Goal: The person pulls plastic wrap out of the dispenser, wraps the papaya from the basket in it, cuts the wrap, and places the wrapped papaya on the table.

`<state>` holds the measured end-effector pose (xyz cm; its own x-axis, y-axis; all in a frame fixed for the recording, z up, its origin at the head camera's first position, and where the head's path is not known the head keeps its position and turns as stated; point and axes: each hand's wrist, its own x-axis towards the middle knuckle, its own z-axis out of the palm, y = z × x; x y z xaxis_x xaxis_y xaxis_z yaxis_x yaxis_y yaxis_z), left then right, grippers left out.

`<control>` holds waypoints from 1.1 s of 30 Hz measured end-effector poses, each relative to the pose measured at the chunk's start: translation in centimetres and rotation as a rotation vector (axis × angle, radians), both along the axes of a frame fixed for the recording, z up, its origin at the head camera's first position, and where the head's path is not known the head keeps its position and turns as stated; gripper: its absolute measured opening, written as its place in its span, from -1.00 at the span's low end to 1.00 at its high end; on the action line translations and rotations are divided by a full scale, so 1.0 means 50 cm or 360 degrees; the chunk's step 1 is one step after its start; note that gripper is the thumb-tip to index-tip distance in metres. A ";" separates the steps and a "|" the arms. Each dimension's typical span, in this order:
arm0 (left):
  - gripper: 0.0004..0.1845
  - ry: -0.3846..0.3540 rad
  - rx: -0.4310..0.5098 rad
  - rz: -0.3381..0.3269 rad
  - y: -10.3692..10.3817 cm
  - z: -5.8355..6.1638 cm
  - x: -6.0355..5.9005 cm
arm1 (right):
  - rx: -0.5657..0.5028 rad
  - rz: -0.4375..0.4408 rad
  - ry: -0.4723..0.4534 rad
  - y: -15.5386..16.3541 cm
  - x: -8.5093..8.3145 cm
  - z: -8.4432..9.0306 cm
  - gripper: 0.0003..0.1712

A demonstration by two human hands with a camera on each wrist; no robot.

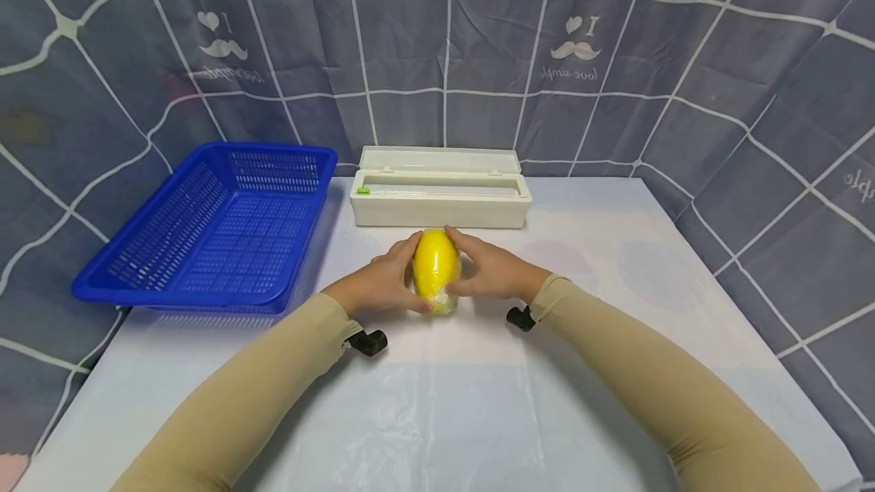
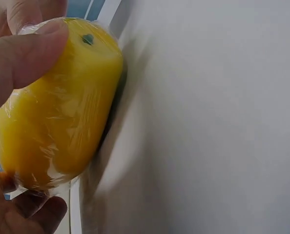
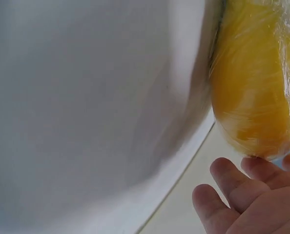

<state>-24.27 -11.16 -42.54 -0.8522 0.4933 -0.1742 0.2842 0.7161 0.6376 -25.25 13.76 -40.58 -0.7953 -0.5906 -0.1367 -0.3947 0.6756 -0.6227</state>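
A yellow oval fruit (image 1: 436, 264) wrapped in clear cling film lies on the white table, its long side pointing away from me. My left hand (image 1: 384, 275) holds it from the left. In the left wrist view, the thumb (image 2: 42, 53) presses the film near a small green mark on the fruit's near end, and fingertips lie at the far end. From the right, my right hand (image 1: 495, 268) grips the fruit between thumb and fingers. The right wrist view shows its fingertips (image 3: 255, 170) at the far end, where bunched film runs along the fruit (image 3: 252, 78).
Just behind the fruit stands a white cling film dispenser (image 1: 440, 212), lid raised, with a green slider (image 1: 364, 190) at its left. A blue plastic basket (image 1: 198, 298) sits at the left of the table. Grey checked curtains (image 1: 492, 44) hang behind and at both sides.
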 end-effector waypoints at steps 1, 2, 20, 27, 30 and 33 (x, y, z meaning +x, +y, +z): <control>0.52 -0.0012 -0.0001 0.0007 -0.001 0.001 0.002 | 0.0002 0.0007 -0.0003 0.000 0.001 0.000 0.28; 0.52 -0.0018 -0.0002 0.0010 -0.002 0.001 0.003 | 0.0006 0.0011 -0.0004 -0.001 0.001 0.000 0.27; 0.52 -0.0026 -0.0021 0.0022 0.002 0.017 0.018 | 0.0012 0.0040 0.0031 -0.006 0.001 0.006 0.35; 0.50 0.0014 -0.0040 0.0022 0.009 0.016 0.019 | 0.0039 0.0134 0.0115 -0.003 0.001 0.013 0.29; 0.49 0.0055 -0.0059 -0.0007 0.015 0.019 0.018 | 0.0041 0.0188 0.0151 -0.006 0.002 0.019 0.30; 0.49 0.0082 -0.0056 -0.0025 0.021 0.023 0.018 | 0.0074 0.0218 0.0160 -0.010 0.003 0.024 0.34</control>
